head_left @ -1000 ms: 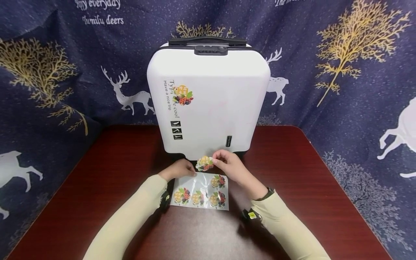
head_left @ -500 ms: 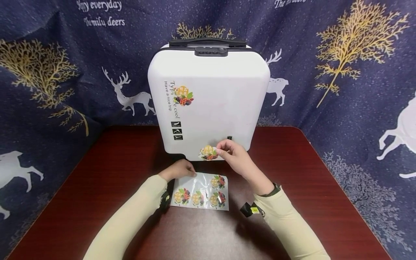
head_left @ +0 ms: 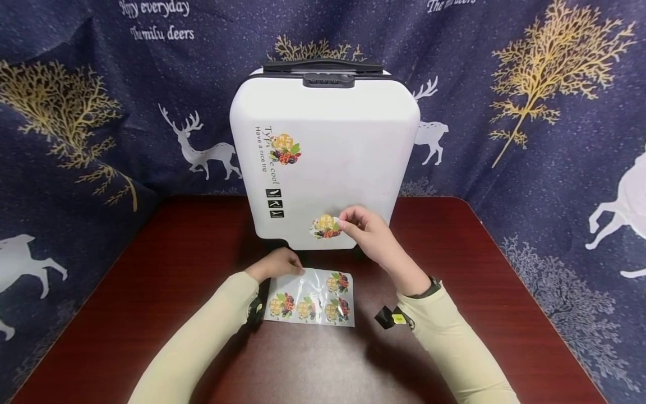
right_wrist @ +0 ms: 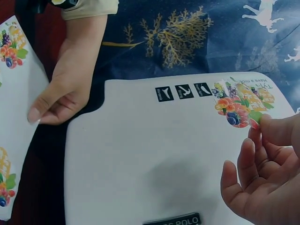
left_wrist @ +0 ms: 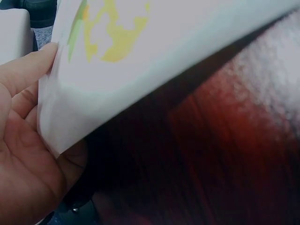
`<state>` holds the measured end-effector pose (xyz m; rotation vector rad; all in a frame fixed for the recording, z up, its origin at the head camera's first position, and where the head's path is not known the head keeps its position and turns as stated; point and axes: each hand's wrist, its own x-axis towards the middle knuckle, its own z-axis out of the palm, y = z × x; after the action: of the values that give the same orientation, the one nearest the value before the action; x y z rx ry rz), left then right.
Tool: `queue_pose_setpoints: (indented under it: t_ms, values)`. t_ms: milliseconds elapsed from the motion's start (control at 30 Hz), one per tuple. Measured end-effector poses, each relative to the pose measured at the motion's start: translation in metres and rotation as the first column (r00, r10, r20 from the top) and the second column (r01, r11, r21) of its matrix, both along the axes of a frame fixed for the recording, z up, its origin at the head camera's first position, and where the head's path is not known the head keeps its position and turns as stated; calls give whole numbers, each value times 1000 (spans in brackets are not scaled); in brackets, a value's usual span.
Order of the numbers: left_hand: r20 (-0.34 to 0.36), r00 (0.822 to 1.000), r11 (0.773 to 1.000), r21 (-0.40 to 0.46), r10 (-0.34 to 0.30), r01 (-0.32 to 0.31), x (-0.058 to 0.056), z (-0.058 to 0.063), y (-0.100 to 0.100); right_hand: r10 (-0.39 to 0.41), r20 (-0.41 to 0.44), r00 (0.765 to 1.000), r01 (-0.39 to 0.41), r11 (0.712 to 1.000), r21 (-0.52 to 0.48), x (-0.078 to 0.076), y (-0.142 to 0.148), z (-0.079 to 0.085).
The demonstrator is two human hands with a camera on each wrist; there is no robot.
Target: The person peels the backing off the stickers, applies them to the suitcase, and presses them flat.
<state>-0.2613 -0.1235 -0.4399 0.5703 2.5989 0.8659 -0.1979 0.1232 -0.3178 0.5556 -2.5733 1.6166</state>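
Between thumb and finger my right hand (head_left: 370,231) pinches a fruit sticker (head_left: 326,226) by its right edge. It stands in front of the lower part of a white suitcase (head_left: 348,163); whether the sticker touches the case, I cannot tell. In the right wrist view the sticker (right_wrist: 236,105) shows berries, leaves and yellow lettering. My left hand (head_left: 280,262) grips the top left edge of the sticker sheet (head_left: 323,278), thumb on top. In the left wrist view the sheet (left_wrist: 93,108) is held up off the table at that edge. Several fruit stickers remain on it.
Another fruit sticker (head_left: 285,148) is on the suitcase's upper left, over printed lettering. Black labels (head_left: 275,203) sit below it. The suitcase stands at the back of a dark red table (head_left: 202,252), before a blue deer-patterned cloth (head_left: 202,84).
My right hand has lifted the fruit sticker from just above the sheet, up and slightly right, to the suitcase's lower front. The left hand has stayed at the sheet's edge.
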Motion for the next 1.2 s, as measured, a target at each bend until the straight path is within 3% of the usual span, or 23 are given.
queue_pose_setpoints:
  t_ms: [533,867,1200]
  values:
    - [-4,1000,1000,3,1,-1,-2,-4,-1,-40,-59,997,38,998,-45,-8,5,17]
    - [-11,1000,1000,25,5,-4,0,-7,-2,-74,-99,992,60,989,-137,-17,3,33]
    - [-23,1000,1000,27,-13,13,2,-3,-1,-91,-81,993,73,977,-198,-22,2,45]
